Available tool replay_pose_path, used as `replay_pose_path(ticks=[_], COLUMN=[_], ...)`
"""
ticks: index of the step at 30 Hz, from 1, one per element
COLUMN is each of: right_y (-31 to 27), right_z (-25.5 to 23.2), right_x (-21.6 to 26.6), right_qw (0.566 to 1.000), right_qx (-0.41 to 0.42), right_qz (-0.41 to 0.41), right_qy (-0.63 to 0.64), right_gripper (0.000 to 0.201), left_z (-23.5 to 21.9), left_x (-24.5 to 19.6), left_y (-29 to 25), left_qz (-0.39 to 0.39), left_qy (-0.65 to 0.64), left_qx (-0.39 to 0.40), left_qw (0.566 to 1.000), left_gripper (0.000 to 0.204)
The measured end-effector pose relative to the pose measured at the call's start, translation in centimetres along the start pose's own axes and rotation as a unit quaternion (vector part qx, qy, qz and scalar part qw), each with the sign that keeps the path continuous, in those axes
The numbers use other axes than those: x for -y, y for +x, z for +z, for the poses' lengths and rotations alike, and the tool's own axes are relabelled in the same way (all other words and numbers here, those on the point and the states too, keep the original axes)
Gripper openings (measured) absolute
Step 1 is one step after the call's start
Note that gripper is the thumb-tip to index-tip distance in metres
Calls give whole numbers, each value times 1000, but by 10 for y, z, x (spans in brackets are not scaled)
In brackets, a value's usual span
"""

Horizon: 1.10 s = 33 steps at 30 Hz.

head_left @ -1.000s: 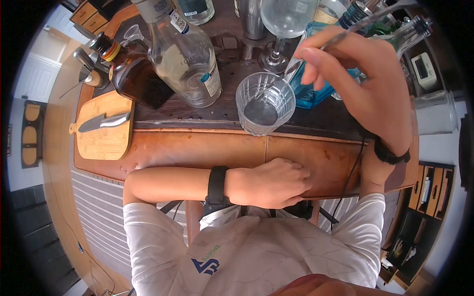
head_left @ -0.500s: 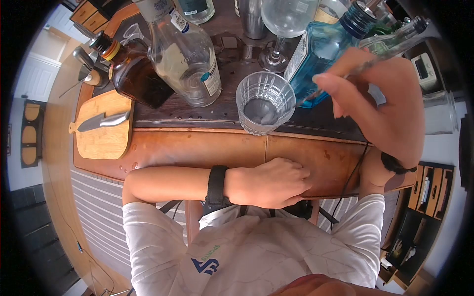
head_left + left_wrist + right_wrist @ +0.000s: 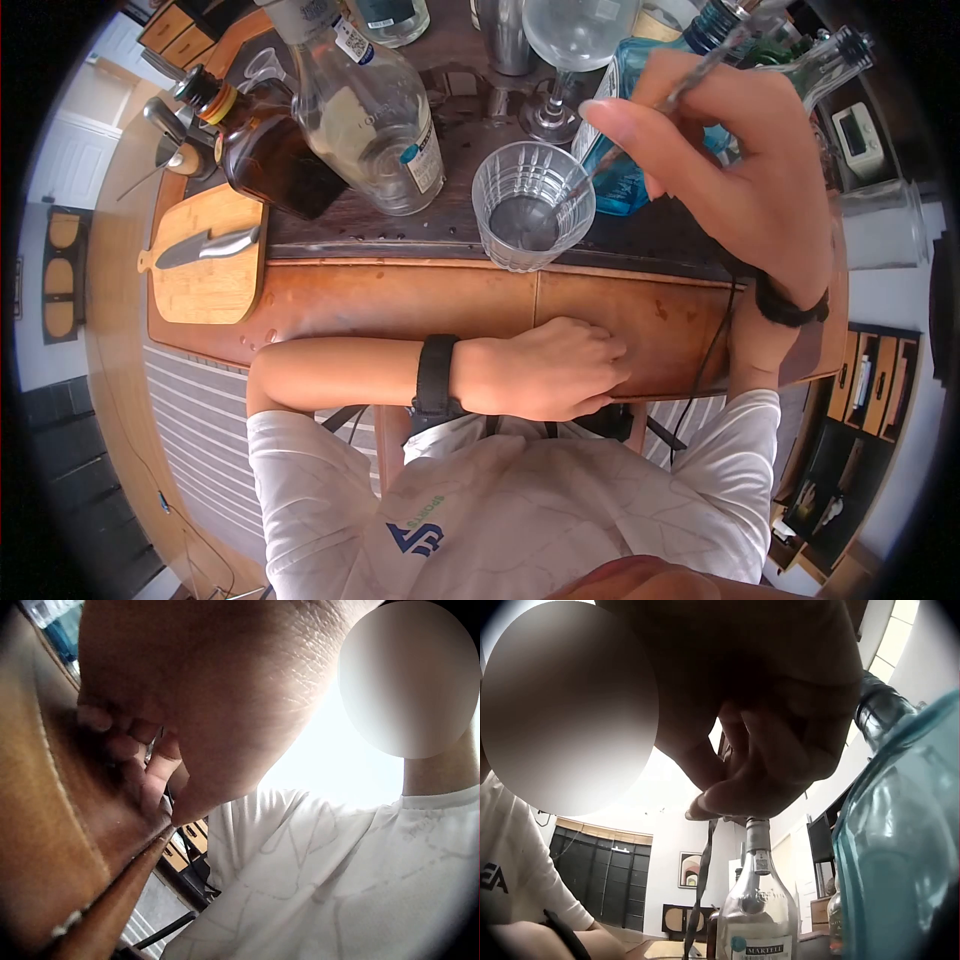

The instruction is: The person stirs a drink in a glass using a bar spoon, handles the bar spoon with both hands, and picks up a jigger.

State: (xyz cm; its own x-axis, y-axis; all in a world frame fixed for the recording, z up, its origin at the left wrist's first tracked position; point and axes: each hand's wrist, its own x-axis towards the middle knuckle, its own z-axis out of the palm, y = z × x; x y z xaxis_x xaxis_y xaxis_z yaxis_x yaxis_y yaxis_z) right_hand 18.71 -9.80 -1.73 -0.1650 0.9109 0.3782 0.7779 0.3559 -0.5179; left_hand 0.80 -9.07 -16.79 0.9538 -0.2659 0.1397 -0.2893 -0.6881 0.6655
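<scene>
My right hand pinches a twisted metal bar spoon between thumb and fingers. Its shaft slants down to the left, and the lower end is inside a cut-glass tumbler with clear liquid at the bottom. In the right wrist view the spoon's twisted stem hangs below the fingertips. A blue glass bottle stands just behind this hand, partly covered by it. My left hand rests, fingers loosely bent, on the brown leather table edge; it holds nothing.
Left of the tumbler stand a clear Martell bottle and a dark brown bottle. A knife lies on a wooden cutting board. Behind are a stemmed glass and a metal shaker. Water drops wet the dark tabletop.
My right hand swung right and toward me, then back left, and the bar spoon's lower end shifted within the tumbler. The left hand stays where it was.
</scene>
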Motion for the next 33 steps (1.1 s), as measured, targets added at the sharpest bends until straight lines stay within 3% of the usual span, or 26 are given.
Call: replay_pose_path(ticks=[9,12,20,23,33], right_y=[6,5,0,-1,-3], right_z=[9,9,9,3,-8], right_x=[-6,-7,-10,-2,-7], right_qw=[996,998,984,985,977], right_qx=[-58,-44,8,32,69], right_qz=[-13,5,31,72,83], right_qy=[-69,-49,173,155,182], right_gripper=[24,22,19,20,26], left_z=[0,0,0,-1,-1], left_x=[0,1,1,0,0], left_y=[-1,-1,-1,-1,0], left_qz=[1,3,5,6,0], left_qy=[1,1,-3,-4,-4], left_qx=[-2,-4,-5,-4,3], left_qw=[1000,1000,1000,1000,1000], left_gripper=[21,22,22,22,22])
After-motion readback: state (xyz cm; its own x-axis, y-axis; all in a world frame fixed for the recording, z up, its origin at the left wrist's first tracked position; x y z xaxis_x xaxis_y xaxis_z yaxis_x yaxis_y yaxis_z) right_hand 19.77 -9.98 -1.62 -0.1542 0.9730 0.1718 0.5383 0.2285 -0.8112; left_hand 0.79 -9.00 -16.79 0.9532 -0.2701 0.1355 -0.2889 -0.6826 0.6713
